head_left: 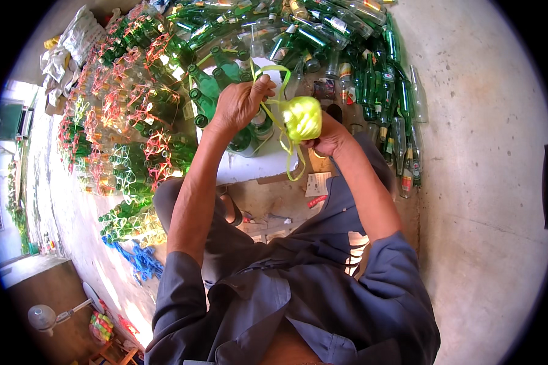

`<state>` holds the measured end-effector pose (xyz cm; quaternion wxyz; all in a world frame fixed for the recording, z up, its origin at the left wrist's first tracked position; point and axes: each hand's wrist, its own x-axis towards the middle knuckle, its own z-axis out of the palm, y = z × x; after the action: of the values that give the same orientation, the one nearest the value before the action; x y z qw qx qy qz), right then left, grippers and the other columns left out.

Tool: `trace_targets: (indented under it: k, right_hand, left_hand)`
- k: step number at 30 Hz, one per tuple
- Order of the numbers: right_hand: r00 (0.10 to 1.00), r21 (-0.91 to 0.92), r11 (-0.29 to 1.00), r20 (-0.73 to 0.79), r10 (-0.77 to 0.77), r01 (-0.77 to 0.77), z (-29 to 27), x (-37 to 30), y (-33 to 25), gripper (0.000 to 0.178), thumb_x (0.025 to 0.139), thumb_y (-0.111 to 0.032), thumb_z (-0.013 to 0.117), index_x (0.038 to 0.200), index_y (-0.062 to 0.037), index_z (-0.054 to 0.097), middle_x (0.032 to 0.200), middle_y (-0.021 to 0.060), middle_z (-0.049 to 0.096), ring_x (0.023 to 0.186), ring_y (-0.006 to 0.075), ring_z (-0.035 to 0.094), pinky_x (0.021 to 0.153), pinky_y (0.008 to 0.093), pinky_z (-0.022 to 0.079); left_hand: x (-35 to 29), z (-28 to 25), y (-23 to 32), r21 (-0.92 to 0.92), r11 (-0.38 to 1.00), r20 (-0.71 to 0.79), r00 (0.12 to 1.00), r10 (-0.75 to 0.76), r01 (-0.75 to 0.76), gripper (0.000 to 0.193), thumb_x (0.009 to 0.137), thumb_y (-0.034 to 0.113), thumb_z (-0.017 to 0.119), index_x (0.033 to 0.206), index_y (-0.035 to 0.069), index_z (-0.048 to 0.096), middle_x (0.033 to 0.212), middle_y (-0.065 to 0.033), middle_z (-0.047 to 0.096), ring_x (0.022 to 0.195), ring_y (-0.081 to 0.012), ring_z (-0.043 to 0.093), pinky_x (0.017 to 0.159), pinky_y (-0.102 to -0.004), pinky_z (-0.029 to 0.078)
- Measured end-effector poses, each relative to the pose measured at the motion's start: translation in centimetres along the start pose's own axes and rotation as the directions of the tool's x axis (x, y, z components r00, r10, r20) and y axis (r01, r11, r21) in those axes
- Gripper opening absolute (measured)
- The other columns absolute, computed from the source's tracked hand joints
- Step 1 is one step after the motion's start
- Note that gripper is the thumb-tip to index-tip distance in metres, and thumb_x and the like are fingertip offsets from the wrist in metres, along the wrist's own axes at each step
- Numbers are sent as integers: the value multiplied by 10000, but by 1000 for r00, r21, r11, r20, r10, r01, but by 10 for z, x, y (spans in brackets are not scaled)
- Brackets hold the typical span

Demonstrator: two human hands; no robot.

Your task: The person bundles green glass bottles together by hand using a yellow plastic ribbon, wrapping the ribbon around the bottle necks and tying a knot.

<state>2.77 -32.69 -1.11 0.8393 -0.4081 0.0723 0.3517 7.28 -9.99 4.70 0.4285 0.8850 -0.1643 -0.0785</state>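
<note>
My right hand point(330, 137) is closed round a ball of bright yellow plastic twine point(302, 118), gripping it from the right side. From the ball a loose strand of twine point(283, 74) loops up and across to my left hand point(240, 104), whose thumb and fingers pinch it. Another slack length dangles below the ball. Under both hands, several green glass bottles point(206, 104) stand upright in a cluster on a white board point(225, 172). My left hand and wrist hide part of this cluster.
Loose glass bottles point(313, 36) lie heaped at the far side and down the right. Bottle bundles point(119, 100) tied with coloured twine stand at the left, near blue twine point(141, 261). A paper slip point(318, 184) lies before my knees. A fan point(42, 317) stands lower left.
</note>
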Motion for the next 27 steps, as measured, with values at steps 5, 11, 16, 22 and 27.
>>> trace_targets:
  k: [5,11,16,22,27]
  right_hand:
    - [980,-289,947,-177,92,-141,-7,29,33,159,837,-184,717,906,-46,677,758,44,653,570,114,598,435,226,381]
    - [972,-538,811,-168,162,-228,-14,49,47,116,835,-113,646,818,-1,668,674,63,620,507,142,578,422,274,407]
    - [957,-675,691,-280,83,-258,-8,57,51,99,820,-90,617,859,-10,660,645,48,585,456,120,509,394,279,340]
    - [967,-669,735,-242,-81,-106,-5,56,51,192,805,-91,602,943,27,664,746,122,659,525,209,623,397,356,431]
    - [867,-836,547,-308,-392,-50,-37,71,71,241,782,-104,617,968,42,661,842,222,698,720,330,704,579,419,535]
  left_hand:
    - [-2,0,6,1,1000,-13,1000,23,-23,674,1031,551,286,1144,15,678,994,-130,732,945,-232,696,878,-328,506]
    - [-2,0,8,-34,999,-2,1000,29,-29,665,1031,553,292,1155,28,681,1007,-135,730,944,-226,687,897,-330,497]
    - [-5,-1,8,-149,987,31,997,64,-59,661,1031,549,307,1170,16,673,1029,-143,727,957,-215,668,914,-339,486]
    - [-17,0,17,-132,979,93,982,167,-154,641,1033,531,326,1176,7,666,1061,-136,723,961,-231,656,930,-348,467]
    - [-30,-2,39,-6,978,128,970,207,-208,569,1023,505,382,1147,41,689,1099,-128,704,1004,-303,621,986,-383,425]
